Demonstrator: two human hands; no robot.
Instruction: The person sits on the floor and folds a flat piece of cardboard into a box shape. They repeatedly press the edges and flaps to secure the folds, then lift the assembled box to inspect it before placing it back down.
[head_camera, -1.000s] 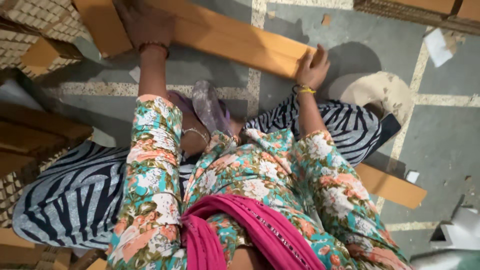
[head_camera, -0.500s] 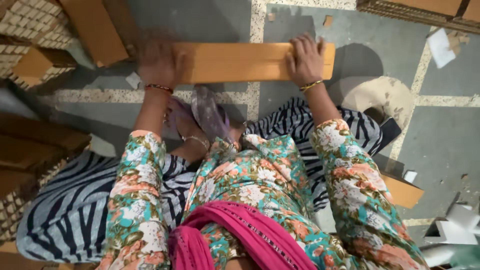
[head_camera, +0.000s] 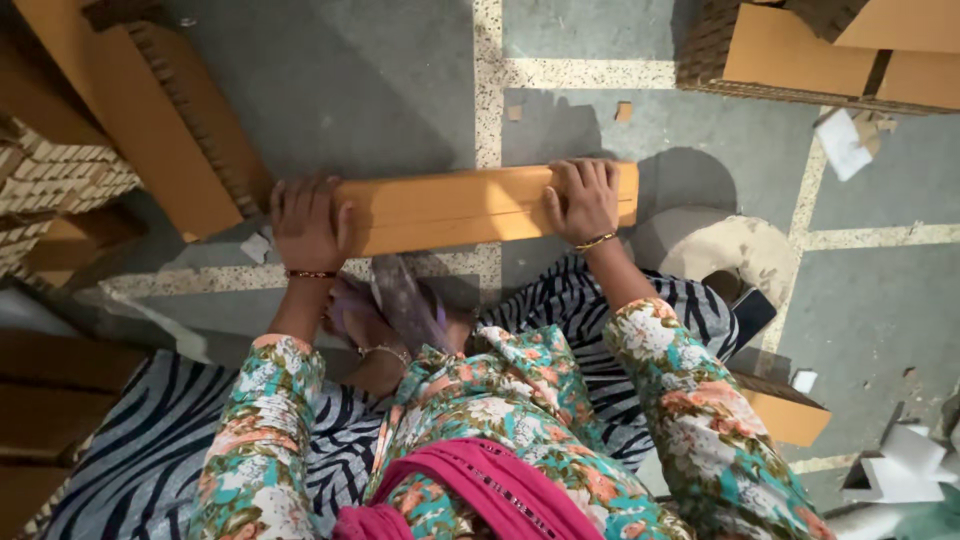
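- On the grey floor (head_camera: 380, 90) in front of us, a long flat cardboard piece (head_camera: 470, 205) lies crosswise, just beyond our knees.
- Our left hand (head_camera: 308, 222) presses palm-down on the left end of that cardboard piece, fingers spread flat over its top rather than curled round it.
- Our right hand (head_camera: 583, 200) sits near the right end, fingers hooked over the far edge and gripping it; a gold bangle (head_camera: 595, 241) shows at the wrist.
- A dark bracelet (head_camera: 310, 273) rings our left wrist.
- We wear floral sleeves (head_camera: 690, 400), and a pink scarf (head_camera: 480, 485) hangs at the bottom of the view.
- Beneath us spreads a zebra-striped cloth (head_camera: 150, 450), with a bare foot (head_camera: 365, 330) tucked under, close to the near edge of the cardboard piece.
- Left of our left hand a larger cardboard sheet (head_camera: 150, 120) leans at a slant, its lower corner near the cardboard piece.
- More stacked cardboard (head_camera: 800, 50) sits at the upper right, well apart.
- White paper scraps (head_camera: 845, 140) lie scattered on the floor to the right.
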